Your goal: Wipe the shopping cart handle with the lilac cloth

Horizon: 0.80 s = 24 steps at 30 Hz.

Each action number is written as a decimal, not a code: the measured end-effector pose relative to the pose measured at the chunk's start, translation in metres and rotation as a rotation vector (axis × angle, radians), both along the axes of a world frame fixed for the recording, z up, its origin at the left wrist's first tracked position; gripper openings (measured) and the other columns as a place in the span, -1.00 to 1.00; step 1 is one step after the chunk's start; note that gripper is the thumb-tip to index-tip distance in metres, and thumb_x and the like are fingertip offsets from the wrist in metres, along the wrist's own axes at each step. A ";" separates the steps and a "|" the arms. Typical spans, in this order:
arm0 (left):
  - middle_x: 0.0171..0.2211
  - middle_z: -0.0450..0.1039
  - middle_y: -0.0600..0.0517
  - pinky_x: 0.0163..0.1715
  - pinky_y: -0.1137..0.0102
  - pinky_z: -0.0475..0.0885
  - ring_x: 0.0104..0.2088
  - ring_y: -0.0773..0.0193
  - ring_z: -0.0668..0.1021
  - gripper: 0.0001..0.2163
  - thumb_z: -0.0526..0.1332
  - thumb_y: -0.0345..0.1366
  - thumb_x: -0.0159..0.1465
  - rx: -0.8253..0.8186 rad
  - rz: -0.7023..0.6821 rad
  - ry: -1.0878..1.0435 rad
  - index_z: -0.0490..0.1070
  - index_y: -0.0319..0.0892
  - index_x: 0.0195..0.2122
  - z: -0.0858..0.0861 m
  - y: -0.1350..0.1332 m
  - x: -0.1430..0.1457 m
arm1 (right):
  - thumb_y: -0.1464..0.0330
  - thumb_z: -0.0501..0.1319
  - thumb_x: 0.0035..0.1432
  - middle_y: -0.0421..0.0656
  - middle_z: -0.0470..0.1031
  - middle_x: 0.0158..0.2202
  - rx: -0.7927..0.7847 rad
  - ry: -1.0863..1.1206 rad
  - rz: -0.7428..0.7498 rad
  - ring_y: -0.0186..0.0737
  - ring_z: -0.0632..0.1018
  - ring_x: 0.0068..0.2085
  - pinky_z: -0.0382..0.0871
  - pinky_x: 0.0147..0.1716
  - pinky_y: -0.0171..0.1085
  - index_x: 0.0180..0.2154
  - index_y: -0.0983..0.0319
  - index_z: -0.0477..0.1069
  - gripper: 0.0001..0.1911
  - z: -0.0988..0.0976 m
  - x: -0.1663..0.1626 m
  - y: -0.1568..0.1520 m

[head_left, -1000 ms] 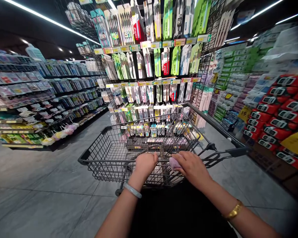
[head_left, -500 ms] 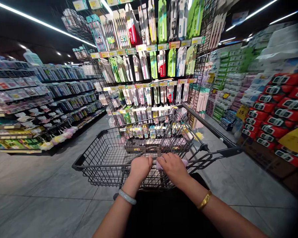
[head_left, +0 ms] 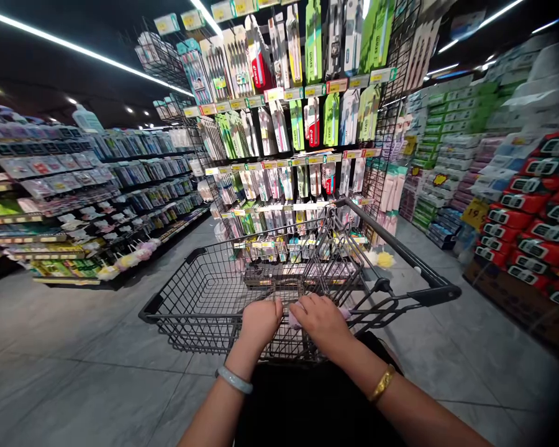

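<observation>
1. The shopping cart [head_left: 190, 316] stands side-on, its handle bar [head_left: 386, 234] at the right and its basket reaching left; both hands are at the middle of the near long edge.
2. The left hand [head_left: 259, 320] is closed on that edge, thumb against the curled fingers, whose tips are hidden.
3. The right hand [head_left: 319, 316] has its fingers together, bent over a lilac soft item [head_left: 298, 315] that shows on both sides of the hand, above the same edge; its exact kind cannot be told.
4. Compared with a second ago, the right hand and lilac item have come in from farther right along the edge, and now sit just beside the left hand. Both hands therefore bear on one short stretch of the cart's edge.
5. Beyond the basket's far edge, green toothbrush packs [head_left: 313, 40] hang on a wire rack [head_left: 386, 121], with vertical lettering resembling "SXWM". A red-and-white toothbrush pack [head_left: 312, 124] has white letters too small to read surely.
6. At right, a yellow price card [head_left: 475, 214] starts with "19"; the smaller figure after it is unclear.
</observation>
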<state>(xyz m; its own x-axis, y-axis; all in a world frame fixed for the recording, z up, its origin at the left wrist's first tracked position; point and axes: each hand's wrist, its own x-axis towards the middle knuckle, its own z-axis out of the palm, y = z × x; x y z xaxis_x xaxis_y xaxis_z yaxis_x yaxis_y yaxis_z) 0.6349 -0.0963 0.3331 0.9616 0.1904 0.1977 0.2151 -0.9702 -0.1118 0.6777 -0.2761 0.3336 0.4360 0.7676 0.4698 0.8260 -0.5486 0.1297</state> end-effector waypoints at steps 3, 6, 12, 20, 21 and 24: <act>-0.49 0.53 -0.18 -0.37 0.29 0.38 -0.39 0.09 0.59 -0.43 -0.21 -0.18 0.43 -0.009 0.005 -0.007 0.54 -0.26 -0.44 0.000 0.008 -0.002 | 0.38 0.10 0.32 -0.12 0.42 -0.19 -0.002 0.006 0.015 -0.16 0.37 -0.18 0.15 -0.27 -0.20 -0.03 0.13 0.33 -0.80 0.000 0.001 0.009; -0.47 0.53 -0.19 -0.35 0.29 0.37 -0.39 0.11 0.58 -0.43 -0.22 -0.17 0.43 -0.020 0.030 -0.010 0.54 -0.27 -0.44 0.000 0.018 -0.002 | 0.38 0.10 0.32 -0.11 0.43 -0.19 0.002 0.009 0.021 -0.16 0.37 -0.19 0.14 -0.27 -0.21 -0.02 0.13 0.33 -0.79 0.000 0.003 0.021; -0.48 0.53 -0.18 -0.35 0.29 0.36 -0.39 0.12 0.58 -0.42 -0.21 -0.15 0.43 0.002 0.060 0.000 0.54 -0.26 -0.44 0.003 0.045 -0.005 | 0.24 0.21 0.26 -0.13 0.43 -0.17 0.002 0.035 0.051 -0.15 0.38 -0.16 0.11 -0.24 -0.21 0.00 0.11 0.34 -0.71 0.007 0.008 0.020; -0.35 0.57 -0.14 -0.10 0.21 0.25 -0.27 0.15 0.56 -0.48 -0.20 -0.15 0.44 -0.063 -0.017 -0.110 0.53 -0.22 -0.34 0.016 0.024 -0.016 | 0.19 0.28 0.19 -0.12 0.44 -0.16 0.044 0.045 -0.019 -0.11 0.38 -0.12 0.11 -0.15 -0.16 0.00 0.13 0.36 -0.63 0.007 0.004 0.027; -0.33 0.57 -0.13 -0.13 0.24 0.25 -0.27 0.16 0.56 -0.49 -0.20 -0.15 0.44 -0.096 -0.028 -0.123 0.53 -0.21 -0.32 0.016 0.018 -0.017 | 0.21 0.26 0.21 -0.12 0.44 -0.17 0.039 0.045 -0.026 -0.11 0.38 -0.13 0.12 -0.17 -0.16 -0.01 0.14 0.36 -0.66 0.007 0.002 0.033; -0.32 0.58 -0.11 -0.20 0.29 0.25 -0.27 0.17 0.56 -0.49 -0.20 -0.17 0.45 -0.149 0.014 -0.140 0.53 -0.22 -0.32 0.015 0.008 -0.017 | 0.25 0.21 0.25 -0.13 0.44 -0.20 0.016 0.041 -0.011 -0.12 0.38 -0.15 0.12 -0.22 -0.18 -0.04 0.14 0.36 -0.75 0.009 0.000 0.041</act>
